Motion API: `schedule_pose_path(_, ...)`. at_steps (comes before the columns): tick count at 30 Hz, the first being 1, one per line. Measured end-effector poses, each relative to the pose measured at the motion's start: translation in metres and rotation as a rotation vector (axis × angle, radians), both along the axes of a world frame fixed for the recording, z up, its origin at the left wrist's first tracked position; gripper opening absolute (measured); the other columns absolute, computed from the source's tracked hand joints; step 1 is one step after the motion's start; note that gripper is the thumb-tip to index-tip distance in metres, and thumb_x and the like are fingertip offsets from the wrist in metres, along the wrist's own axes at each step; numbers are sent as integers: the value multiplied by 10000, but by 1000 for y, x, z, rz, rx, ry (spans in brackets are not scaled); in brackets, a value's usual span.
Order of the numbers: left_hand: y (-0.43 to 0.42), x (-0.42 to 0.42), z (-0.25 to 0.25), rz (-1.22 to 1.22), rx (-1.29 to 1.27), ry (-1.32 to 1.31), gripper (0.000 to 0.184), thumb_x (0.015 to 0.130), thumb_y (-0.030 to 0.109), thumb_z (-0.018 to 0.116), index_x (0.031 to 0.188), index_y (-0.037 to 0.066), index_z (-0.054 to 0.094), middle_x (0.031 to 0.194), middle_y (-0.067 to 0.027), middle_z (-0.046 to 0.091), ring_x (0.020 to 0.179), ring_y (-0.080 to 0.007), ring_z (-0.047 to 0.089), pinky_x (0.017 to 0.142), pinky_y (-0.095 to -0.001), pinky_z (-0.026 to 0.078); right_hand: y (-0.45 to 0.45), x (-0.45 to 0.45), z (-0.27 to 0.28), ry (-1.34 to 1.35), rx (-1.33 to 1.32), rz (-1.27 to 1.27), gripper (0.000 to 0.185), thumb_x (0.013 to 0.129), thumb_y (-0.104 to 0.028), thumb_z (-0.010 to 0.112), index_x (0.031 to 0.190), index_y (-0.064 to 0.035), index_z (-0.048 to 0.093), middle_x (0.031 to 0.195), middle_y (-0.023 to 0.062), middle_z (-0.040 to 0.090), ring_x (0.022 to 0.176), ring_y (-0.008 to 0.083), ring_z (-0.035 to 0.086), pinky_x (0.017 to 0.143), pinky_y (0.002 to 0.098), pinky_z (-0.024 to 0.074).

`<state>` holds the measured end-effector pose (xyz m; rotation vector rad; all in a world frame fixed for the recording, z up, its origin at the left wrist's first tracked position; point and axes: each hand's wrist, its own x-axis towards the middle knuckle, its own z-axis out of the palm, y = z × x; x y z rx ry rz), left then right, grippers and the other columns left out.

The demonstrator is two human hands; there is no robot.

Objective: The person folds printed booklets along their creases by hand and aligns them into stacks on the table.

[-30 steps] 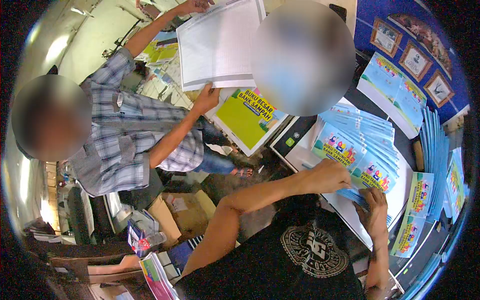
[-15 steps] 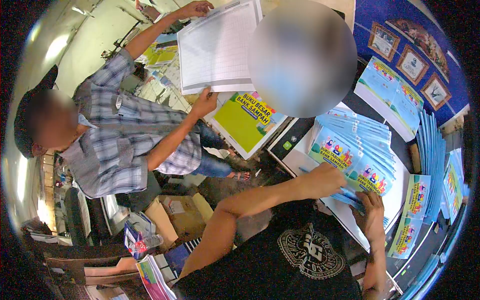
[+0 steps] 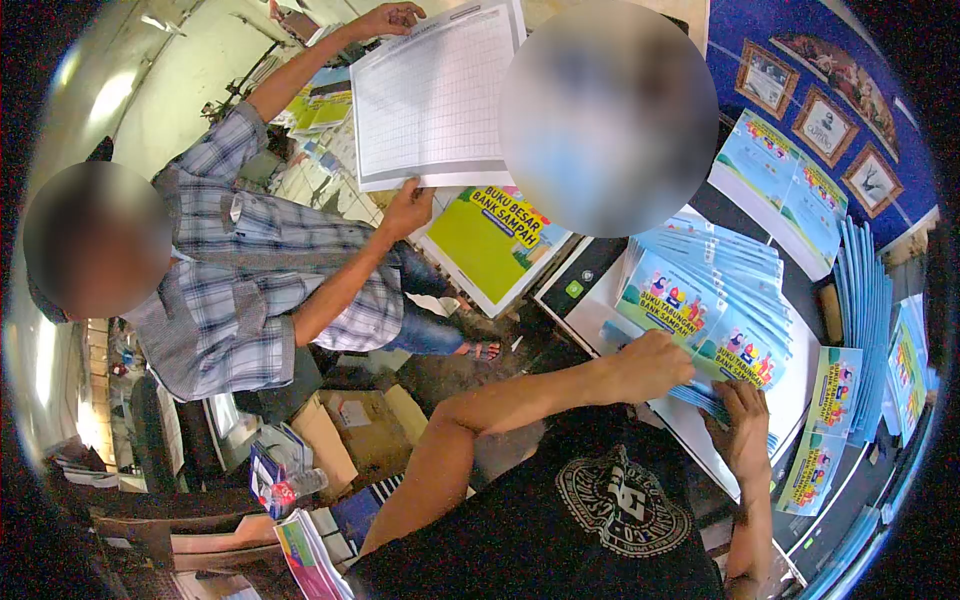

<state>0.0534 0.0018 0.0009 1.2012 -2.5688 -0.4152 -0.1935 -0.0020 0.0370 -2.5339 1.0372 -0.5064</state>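
Observation:
Blue booklets (image 3: 665, 295) printed "Buku Tabungan Bank Sampah" lie fanned out in an overlapping pile on a white board (image 3: 805, 385). My left hand (image 3: 650, 366) is closed, its knuckles up, at the pile's near left edge; what its fingers hold is hidden. At the near right edge, my right hand (image 3: 740, 420) has its fingers bent round the lower booklets, beside the printed cover. Both hands touch the pile and are apart from each other.
Across from me a person in a plaid shirt (image 3: 250, 290) holds a large gridded sheet (image 3: 430, 100) above a green "Buku Besar" book (image 3: 485, 250). More blue booklets (image 3: 865, 330) stand at the right, near a thick stack (image 3: 785, 190). A cardboard box (image 3: 370, 430) sits lower left.
My left hand has moved slightly down and towards me at the pile's edge. My right hand stays at the booklets. The other person's head has turned, and the gridded sheet has shifted a little.

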Motion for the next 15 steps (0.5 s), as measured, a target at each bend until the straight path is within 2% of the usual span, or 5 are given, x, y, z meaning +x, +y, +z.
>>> schedule_pose_path(15,3,7,-1,102,-19,147,238,820,297,731,964,111,699,928,-65,694,914,-261,692,850,-433,536,0,1,5,-20,23,-19,473,670,-72,842,1105,-20,665,1048,164,641,950,378,612,841,458,497)
